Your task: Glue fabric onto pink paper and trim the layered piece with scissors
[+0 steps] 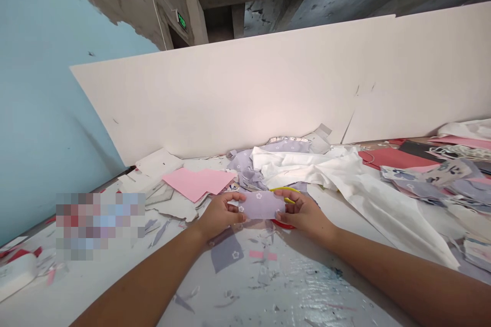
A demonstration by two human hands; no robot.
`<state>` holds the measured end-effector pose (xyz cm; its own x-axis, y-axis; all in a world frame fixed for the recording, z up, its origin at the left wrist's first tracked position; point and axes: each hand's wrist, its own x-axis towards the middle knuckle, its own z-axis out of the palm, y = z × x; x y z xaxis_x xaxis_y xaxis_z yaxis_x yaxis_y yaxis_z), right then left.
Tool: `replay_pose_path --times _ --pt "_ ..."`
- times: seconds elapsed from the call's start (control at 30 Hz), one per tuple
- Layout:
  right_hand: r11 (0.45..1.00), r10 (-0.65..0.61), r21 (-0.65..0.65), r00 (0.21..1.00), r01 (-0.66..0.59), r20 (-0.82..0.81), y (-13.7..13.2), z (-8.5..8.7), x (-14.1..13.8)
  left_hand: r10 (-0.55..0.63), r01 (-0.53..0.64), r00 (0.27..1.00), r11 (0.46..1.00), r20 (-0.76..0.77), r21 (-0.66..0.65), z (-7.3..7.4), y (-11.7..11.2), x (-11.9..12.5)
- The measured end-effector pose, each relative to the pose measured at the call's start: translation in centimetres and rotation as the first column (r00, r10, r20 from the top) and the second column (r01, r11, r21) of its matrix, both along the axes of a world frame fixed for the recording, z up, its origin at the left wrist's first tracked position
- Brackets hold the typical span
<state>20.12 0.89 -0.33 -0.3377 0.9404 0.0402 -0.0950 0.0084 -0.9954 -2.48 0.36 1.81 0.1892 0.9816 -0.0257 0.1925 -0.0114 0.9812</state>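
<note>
Both hands hold a small rectangular piece of lavender fabric (258,206) printed with white flowers, stretched flat above the table. My left hand (222,214) pinches its left edge between thumb and fingers. At the right edge my right hand (307,213) grips it the same way. Partly hidden behind the fabric and my right hand lies what looks like a pair of scissors with a yellow and red handle (283,225). Another lavender flowered scrap (227,253) lies on the table just below my left hand.
Beyond my hands are a crumpled white cloth (307,168), more lavender fabric (242,163) and pink paper-like sheets (197,183). Fabric pieces (433,179) are piled at right. A white panel (268,92) stands along the table's back. Small scraps litter the tabletop (291,286). A patch at left is blurred.
</note>
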Motion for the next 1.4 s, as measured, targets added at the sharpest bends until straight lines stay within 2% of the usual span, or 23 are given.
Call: replay_pose_path --times 0.23,0.47,0.67,1.0,1.17,1.27,1.4 --pt "1.000 -0.004 0.001 0.999 0.004 0.034 0.3 -0.1 0.2 0.006 -0.006 1.000 1.000 0.016 0.026 -0.2 0.3 -0.1" --pt "0.999 -0.048 -0.003 0.998 0.048 0.046 0.5 -0.3 0.2 -0.014 0.015 0.996 1.000 0.091 -0.011 -0.5 0.4 0.0" --pt "0.999 -0.038 -0.038 0.999 0.039 0.028 0.2 0.2 0.1 -0.044 0.052 0.984 0.998 0.174 -0.041 -1.1 0.5 -0.1" --pt "1.000 -0.008 -0.024 0.997 0.006 -0.075 0.1 0.0 -0.1 -0.038 0.045 0.978 0.999 0.205 -0.029 -0.7 0.3 0.1" --pt "0.998 -0.056 -0.014 0.996 0.055 -0.064 -0.5 0.3 -0.4 -0.042 0.048 0.985 0.998 0.169 -0.029 0.1 0.2 0.0" --pt "0.998 -0.069 -0.009 0.991 0.069 -0.115 -1.1 0.6 -0.8 -0.035 0.035 0.994 0.999 0.101 -0.003 1.0 0.2 -0.3" --pt "0.996 -0.086 -0.013 0.981 0.085 -0.172 -2.0 0.8 -1.3 -0.088 0.086 0.995 0.996 0.040 0.037 2.3 0.3 -0.9"
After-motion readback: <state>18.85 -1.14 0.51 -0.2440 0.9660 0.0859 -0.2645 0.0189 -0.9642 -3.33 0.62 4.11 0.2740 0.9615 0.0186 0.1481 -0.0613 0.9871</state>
